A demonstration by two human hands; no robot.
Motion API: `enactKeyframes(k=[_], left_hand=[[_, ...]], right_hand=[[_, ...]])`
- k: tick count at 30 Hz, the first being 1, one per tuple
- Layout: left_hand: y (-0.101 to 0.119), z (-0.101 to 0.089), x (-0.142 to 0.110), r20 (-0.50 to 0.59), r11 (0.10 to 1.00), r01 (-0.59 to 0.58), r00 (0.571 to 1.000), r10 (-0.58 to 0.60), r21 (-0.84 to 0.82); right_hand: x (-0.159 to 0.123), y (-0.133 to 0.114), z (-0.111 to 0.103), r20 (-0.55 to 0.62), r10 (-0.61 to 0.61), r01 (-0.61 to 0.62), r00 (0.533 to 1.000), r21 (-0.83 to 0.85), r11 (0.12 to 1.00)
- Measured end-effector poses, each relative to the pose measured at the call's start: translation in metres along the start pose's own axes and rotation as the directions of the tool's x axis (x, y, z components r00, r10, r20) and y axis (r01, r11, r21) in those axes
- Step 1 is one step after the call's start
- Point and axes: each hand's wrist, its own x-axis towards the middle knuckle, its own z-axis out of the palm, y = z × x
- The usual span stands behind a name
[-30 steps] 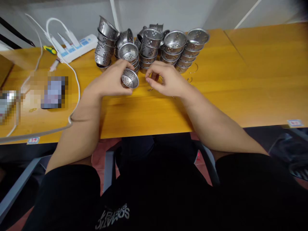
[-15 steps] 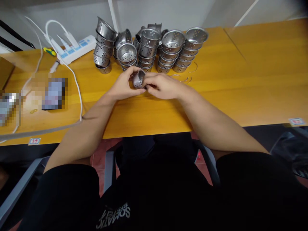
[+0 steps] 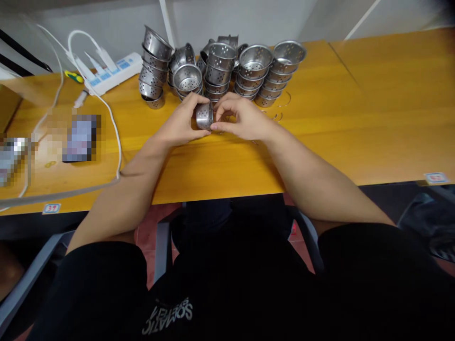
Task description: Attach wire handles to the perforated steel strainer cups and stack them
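Note:
A small perforated steel cup [image 3: 204, 116] lies on its side between my two hands, just above the yellow wooden table [image 3: 320, 132]. My left hand [image 3: 181, 124] wraps its fingers round the cup's left side. Against the cup's right rim my right hand [image 3: 241, 118] is pinched, thumb and forefinger together; what they hold there is too small to make out. Right behind my hands stand several stacks of the same steel cups [image 3: 220, 66].
Thin wire rings [image 3: 280, 106] lie on the table right of the stacks. A white power strip [image 3: 112, 71] with plugs and a white cable [image 3: 110, 123] sits at the back left. Blurred items [image 3: 80, 137] lie at the left. The table's front edge runs just below my forearms.
My left hand brought the cup rightward and turned it on its side. My right hand came in from the table and met the cup's rim; both hands now work at it together.

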Motion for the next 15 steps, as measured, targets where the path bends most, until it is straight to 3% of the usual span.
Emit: enactKeyframes(k=[3, 6, 10, 15], left_hand=[[0.008, -0.004, 0.002, 0.020, 0.999, -0.012, 1.000, 0.011, 0.036], [0.015, -0.008, 0.001, 0.026, 0.998, -0.049, 0.999, 0.048, 0.046], [0.022, -0.018, -0.005, 0.004, 0.997, -0.052, 0.999, 0.052, 0.056], [0.030, -0.031, -0.006, -0.108, 0.994, 0.008, 0.994, 0.003, 0.106]], right_hand=[[0.003, 0.001, -0.001, -0.029, 0.034, -0.032, 0.999, 0.078, 0.996], [0.005, 0.002, -0.002, -0.077, 0.005, 0.015, 0.997, 0.254, 0.967], [0.004, 0.004, -0.007, -0.015, -0.033, 0.036, 0.999, 0.433, 0.901], [0.000, 0.010, -0.019, -0.091, -0.039, 0.057, 0.995, 0.210, 0.976]])
